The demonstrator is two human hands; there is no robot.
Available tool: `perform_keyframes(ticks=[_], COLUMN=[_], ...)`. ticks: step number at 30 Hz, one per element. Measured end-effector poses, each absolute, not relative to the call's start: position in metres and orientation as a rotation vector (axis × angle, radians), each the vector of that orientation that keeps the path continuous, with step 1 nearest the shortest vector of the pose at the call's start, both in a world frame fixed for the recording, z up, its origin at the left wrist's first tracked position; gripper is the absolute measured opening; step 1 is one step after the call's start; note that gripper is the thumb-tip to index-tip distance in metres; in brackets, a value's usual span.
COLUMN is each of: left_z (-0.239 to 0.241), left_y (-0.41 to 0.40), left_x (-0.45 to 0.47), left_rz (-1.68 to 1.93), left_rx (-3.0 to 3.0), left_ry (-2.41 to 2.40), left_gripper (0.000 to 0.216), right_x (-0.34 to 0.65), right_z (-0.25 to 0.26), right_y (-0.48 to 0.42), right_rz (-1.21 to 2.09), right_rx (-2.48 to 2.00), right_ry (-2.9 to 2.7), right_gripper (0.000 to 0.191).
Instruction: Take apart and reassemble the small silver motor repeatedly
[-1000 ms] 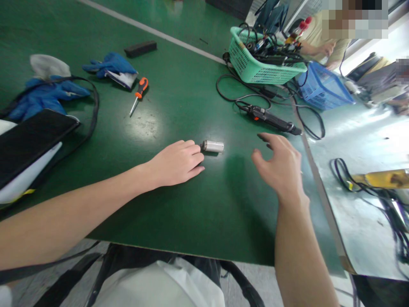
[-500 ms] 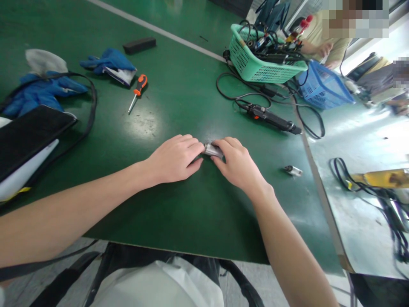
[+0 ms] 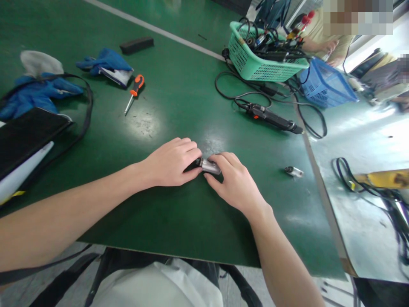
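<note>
A small silver metal cylinder (image 3: 211, 166) with a dark left end lies between my hands, just above the green tabletop or on it; I cannot tell which. My right hand (image 3: 234, 181) grips its right part, the thumb along the near side and the fingers over the far side. Fingers and thumb of my left hand (image 3: 174, 164) close around the dark end, which they partly hide. To the right, a similar small silver piece (image 3: 294, 172) rests on the green table (image 3: 179, 221).
A screwdriver (image 3: 134, 94), blue gloves (image 3: 110, 63) and a dark block (image 3: 136, 45) lie at the upper left. Right of centre is a corded electric screwdriver (image 3: 271, 118), below a green basket (image 3: 268, 72) of cables and a blue basket (image 3: 329, 87). Another person sits beyond.
Both hands have shifted a little with the cylinder, which is now nearer to me. More of its dark left end shows beside my left fingers.
</note>
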State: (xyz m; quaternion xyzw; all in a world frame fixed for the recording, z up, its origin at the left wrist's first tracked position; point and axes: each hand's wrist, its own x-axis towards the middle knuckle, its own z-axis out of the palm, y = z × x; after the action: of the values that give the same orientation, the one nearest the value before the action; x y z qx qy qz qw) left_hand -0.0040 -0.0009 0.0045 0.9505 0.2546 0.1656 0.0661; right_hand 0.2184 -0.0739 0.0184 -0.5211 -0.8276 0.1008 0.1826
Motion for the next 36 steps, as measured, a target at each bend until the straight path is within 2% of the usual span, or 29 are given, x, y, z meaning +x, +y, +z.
perform_keyframes(ticks=[11,25,36], left_z=[0.0084,0.0082,0.0033], left_y=[-0.0038,-0.0036,-0.0005], left_x=[-0.0022,-0.0025,-0.0035], left_rz=[0.567,0.503,0.485], left_rx=[2.904,2.946,2.962], left_ry=[0.813,0.792,0.766], left_gripper=[0.026,0.011,0.016], right_x=[0.2112,0.2117,0.2096], right_z=[0.0130,0.0119,0.0102], right_y=[-0.0735,-0.0730,-0.0727], right_rz=[0.251,0.286,0.260], right_rx=[-1.449,-1.472,-1.467], right_ry=[-2.257,-2.251,-2.243], right_gripper=[0.022,0.023,0.025])
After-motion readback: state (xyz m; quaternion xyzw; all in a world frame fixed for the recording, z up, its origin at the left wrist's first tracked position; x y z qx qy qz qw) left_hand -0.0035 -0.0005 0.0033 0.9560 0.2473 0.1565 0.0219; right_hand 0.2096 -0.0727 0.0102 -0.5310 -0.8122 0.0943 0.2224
